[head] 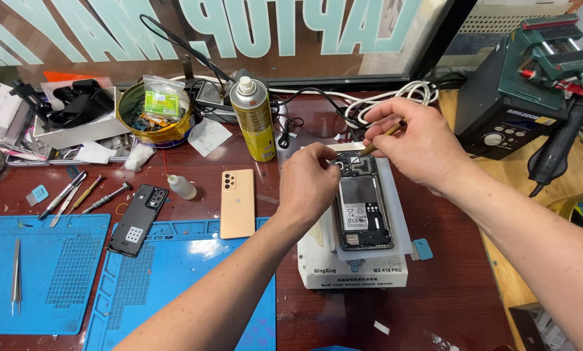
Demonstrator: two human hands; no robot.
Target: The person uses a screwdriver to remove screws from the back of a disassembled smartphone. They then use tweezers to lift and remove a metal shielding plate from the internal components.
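Observation:
An opened smartphone (pixel 363 214) lies back-up on a white heating pad (pixel 351 272), its black inner frame and battery exposed. My left hand (pixel 307 185) rests at the phone's upper left corner, fingertips pinched against the camera area. My right hand (pixel 415 140) hovers over the phone's top edge and holds a thin brown-handled tool (pixel 381 138), its tip pointing down at the upper board. What my left fingertips pinch is hidden.
A peach phone back cover (pixel 237 203) and a black inner frame (pixel 138 219) lie left of the pad on blue work mats (pixel 51 270). A yellow spray can (pixel 254 120), small glue bottle (pixel 181 187), parts bowl (pixel 156 114), tweezers (pixel 16 276) and a hot-air station (pixel 519 97) stand around.

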